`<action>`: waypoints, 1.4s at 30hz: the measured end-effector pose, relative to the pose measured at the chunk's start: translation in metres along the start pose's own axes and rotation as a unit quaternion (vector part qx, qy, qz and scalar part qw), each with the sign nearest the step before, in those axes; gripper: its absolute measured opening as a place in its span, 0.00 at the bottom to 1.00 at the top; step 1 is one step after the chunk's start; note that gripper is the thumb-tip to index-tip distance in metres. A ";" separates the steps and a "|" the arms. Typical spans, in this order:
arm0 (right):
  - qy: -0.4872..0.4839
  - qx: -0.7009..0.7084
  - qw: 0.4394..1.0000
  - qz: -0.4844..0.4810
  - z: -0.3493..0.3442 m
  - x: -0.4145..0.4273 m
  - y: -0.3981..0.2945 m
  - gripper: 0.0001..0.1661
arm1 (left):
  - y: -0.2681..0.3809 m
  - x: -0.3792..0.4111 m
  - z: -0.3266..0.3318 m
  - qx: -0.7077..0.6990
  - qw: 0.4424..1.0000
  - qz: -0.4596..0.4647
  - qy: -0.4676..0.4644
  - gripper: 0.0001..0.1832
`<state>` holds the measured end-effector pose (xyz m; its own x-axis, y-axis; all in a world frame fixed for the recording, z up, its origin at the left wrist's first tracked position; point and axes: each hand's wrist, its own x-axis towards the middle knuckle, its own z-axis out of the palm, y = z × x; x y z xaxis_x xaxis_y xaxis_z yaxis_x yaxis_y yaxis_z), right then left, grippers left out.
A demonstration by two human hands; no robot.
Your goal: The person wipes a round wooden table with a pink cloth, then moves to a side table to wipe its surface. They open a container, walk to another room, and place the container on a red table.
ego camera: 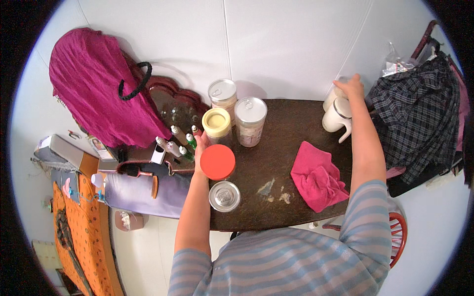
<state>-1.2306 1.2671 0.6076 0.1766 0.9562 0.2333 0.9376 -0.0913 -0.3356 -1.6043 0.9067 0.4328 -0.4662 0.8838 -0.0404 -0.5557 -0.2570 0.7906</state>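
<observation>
My left hand [201, 146] is beside a jar with a cream lid [216, 123] and a red-lidded jar [217, 162]; its fingers are mostly hidden, so a grip cannot be told. At the back right of the dark wooden tabletop [292, 118], my right hand [351, 88] is at the top of a pale container [330, 99], next to a white lidded mug [335, 116]. Two cans with silver pull-tab lids [222, 90] [251, 110] stand behind the jars. A silver-lidded container [224, 196] is near the front edge. A crumpled pink cloth [319, 177] lies at right.
Small spray bottles [177, 134] stand left of my left hand, near a magenta cloth [96, 88] over a mirror-like frame with a black headband [139, 83]. Plaid clothing [414, 111] hangs at right above a red chair [399, 236]. A wall runs behind the table.
</observation>
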 end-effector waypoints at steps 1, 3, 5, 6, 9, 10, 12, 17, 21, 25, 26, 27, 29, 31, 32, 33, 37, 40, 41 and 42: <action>-0.008 -0.005 1.000 -0.009 0.006 0.000 0.000 0.54 | -0.001 0.001 -0.003 0.011 1.000 0.002 0.017 0.40; -0.005 -0.011 0.999 -0.043 0.017 0.000 0.001 0.52 | -0.003 0.005 -0.005 0.031 0.998 0.005 0.045 0.40; 0.017 -0.013 0.996 -0.090 0.023 0.002 0.003 0.50 | -0.003 0.003 -0.005 0.034 0.998 -0.009 0.045 0.40; 0.016 -0.018 0.993 -0.116 0.020 -0.006 -0.005 0.49 | -0.002 0.003 -0.004 0.032 0.998 -0.012 0.050 0.40; 0.023 -0.009 0.979 -0.200 0.007 -0.043 -0.036 0.46 | 0.004 0.000 0.006 0.015 0.997 -0.015 0.068 0.40; 0.031 0.007 0.973 -0.230 0.007 -0.048 -0.039 0.45 | 0.007 0.000 0.017 0.008 0.996 -0.019 0.084 0.40; 0.035 0.042 0.958 -0.282 0.008 -0.057 -0.050 0.44 | 0.009 0.001 0.031 0.006 0.993 -0.029 0.111 0.40; -0.068 0.121 0.921 -0.365 0.000 -0.110 -0.113 0.45 | 0.010 -0.006 -0.001 0.049 0.998 -0.020 -0.023 0.42; -0.161 0.157 0.890 -0.396 0.009 -0.145 -0.144 0.44 | 0.010 -0.006 0.006 0.049 0.998 -0.014 -0.027 0.41; -0.212 0.163 0.861 -0.432 0.032 -0.155 -0.158 0.43 | -0.001 0.005 0.004 0.038 0.999 0.004 0.002 0.39; -0.219 0.159 0.857 -0.439 0.034 -0.152 -0.154 0.43 | 0.001 0.006 0.012 0.008 1.000 -0.009 0.027 0.38; -0.221 0.160 0.846 -0.458 0.034 -0.151 -0.148 0.45 | 0.004 0.004 0.015 -0.021 0.998 -0.021 0.056 0.37; -0.224 0.161 0.824 -0.495 0.031 -0.149 -0.133 0.48 | 0.002 0.005 0.000 -0.018 0.999 -0.026 0.013 0.38; -0.236 0.152 0.840 -0.464 0.013 -0.147 -0.113 0.57 | 0.002 0.002 -0.011 -0.011 1.000 -0.026 0.008 0.38; -0.190 0.157 0.855 -0.455 0.009 -0.139 -0.091 0.59 | 0.001 0.001 -0.010 -0.007 0.999 -0.026 0.020 0.38; -0.142 0.162 0.869 -0.446 0.002 -0.129 -0.067 0.61 | 0.000 0.001 -0.008 -0.003 0.999 -0.027 0.029 0.38; 0.003 -0.011 0.975 -0.224 -0.024 -0.095 0.026 0.63 | 0.003 -0.001 0.005 0.018 0.999 -0.009 0.028 0.36; -0.063 -0.010 0.977 -0.202 0.013 -0.076 0.084 0.62 | 0.006 -0.005 0.014 0.006 1.000 -0.022 -0.004 0.34; -0.059 0.024 0.977 -0.206 0.016 -0.079 0.082 0.61 | 0.009 -0.007 0.018 -0.002 1.000 -0.026 0.012 0.33; -0.056 0.058 0.974 -0.210 0.020 -0.085 0.081 0.60 | 0.012 -0.009 0.024 -0.010 0.999 -0.029 0.025 0.32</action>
<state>-1.1753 1.1843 0.5427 -0.2557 0.9273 0.2733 0.8789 0.3407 -0.3339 -1.5901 0.9049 0.4568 -0.4670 0.8765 -0.1169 -0.5961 -0.2144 0.7737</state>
